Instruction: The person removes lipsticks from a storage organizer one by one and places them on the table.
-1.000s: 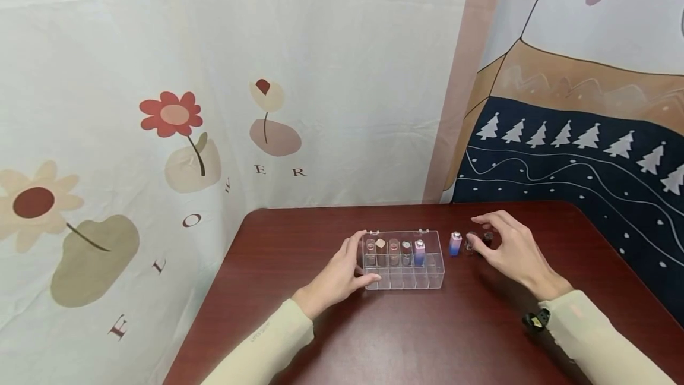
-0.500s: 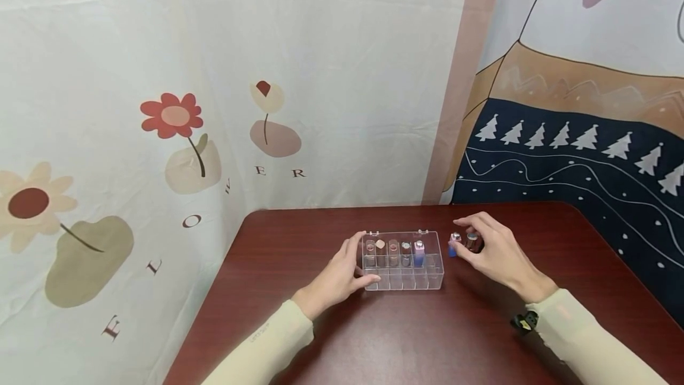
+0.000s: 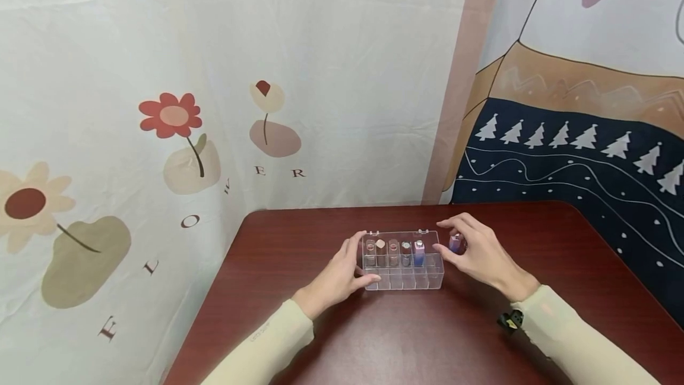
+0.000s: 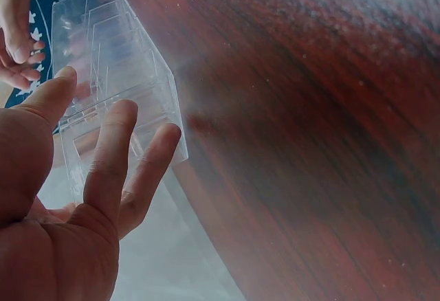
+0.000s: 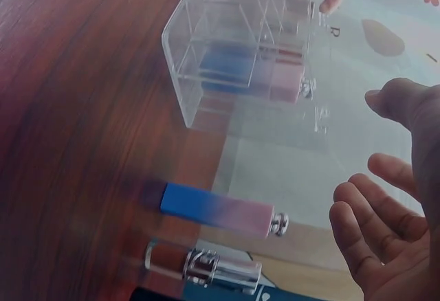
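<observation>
A clear plastic divided box point(image 3: 403, 281) stands on the table. My left hand point(image 3: 333, 278) holds its left end, thumb at the front and fingers toward the back. Several lipstick tubes fill part of its rear row, including a pink-and-blue lipstick point(image 3: 419, 254) at the right. Another pink-and-blue lipstick point(image 5: 216, 212) stands on the table just right of the box. Beside it is a clear tube with a silvery cap point(image 5: 220, 270). My right hand point(image 3: 486, 257) hovers around these tubes with its fingers apart; the right wrist view shows it holding nothing.
The dark red wooden table point(image 3: 406, 337) reaches back to a pale printed cloth point(image 3: 342, 76). A navy cloth with white trees point(image 3: 566, 159) hangs at the right. Part of a black object point(image 5: 148, 294) shows at the right wrist view's lower edge.
My right hand has moved left along the loose tubes toward the box, and now partly hides the pink-and-blue lipstick. The left hand and the box have stayed put.
</observation>
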